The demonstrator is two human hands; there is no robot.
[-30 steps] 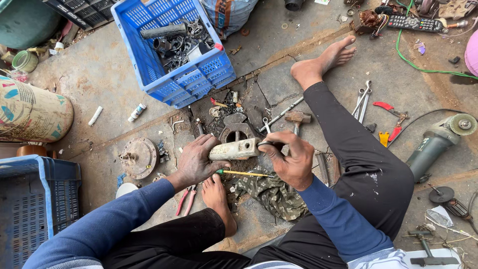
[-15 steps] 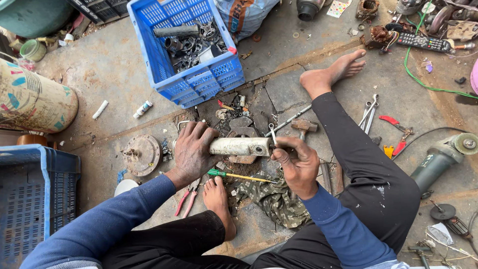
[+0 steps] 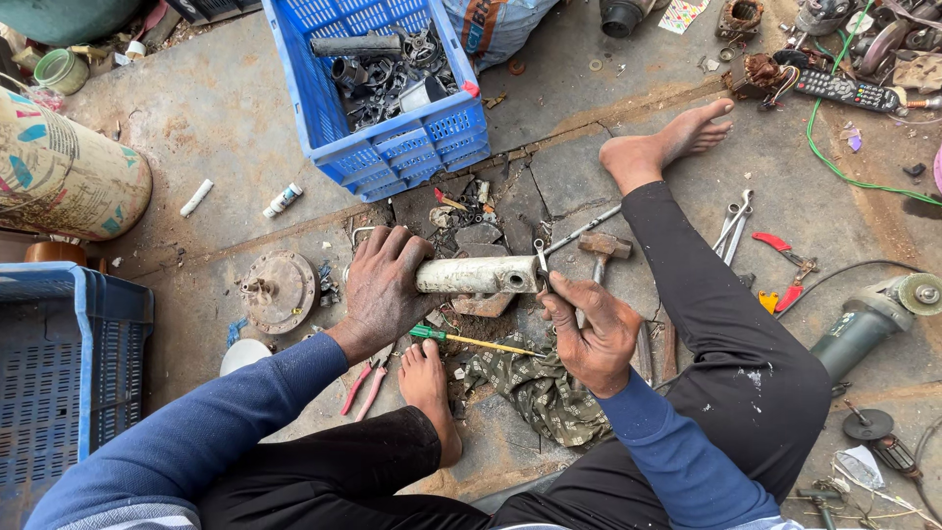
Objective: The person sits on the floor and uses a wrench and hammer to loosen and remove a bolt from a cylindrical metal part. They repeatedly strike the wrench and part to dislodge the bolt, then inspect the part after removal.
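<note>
My left hand [image 3: 383, 285] grips the left end of a pale, dirty metal cylinder [image 3: 481, 276] held level over the floor. At the cylinder's right end my right hand [image 3: 589, 329] pinches a small metal tool [image 3: 541, 257], whose jaws touch the end face. Both sleeves are blue. I sit on the concrete with my right leg stretched out and my left foot [image 3: 428, 378] tucked under the work. A yellow screwdriver with a green handle [image 3: 469, 341] lies just below the cylinder, over a patterned rag [image 3: 535, 393].
A blue crate of metal parts [image 3: 392, 93] stands ahead, another blue crate [image 3: 59, 383] at the left. A hammer [image 3: 601, 250], spanners [image 3: 731, 224], red pliers [image 3: 361, 385], a round rusty plate [image 3: 280, 291] and an angle grinder [image 3: 868, 319] lie around. A painted drum [image 3: 64, 177] lies at the far left.
The hands and cylinder keep their grip; the right hand has shifted slightly at the cylinder's end. The camera has moved a little, so the scene sits slightly differently in the frame.
</note>
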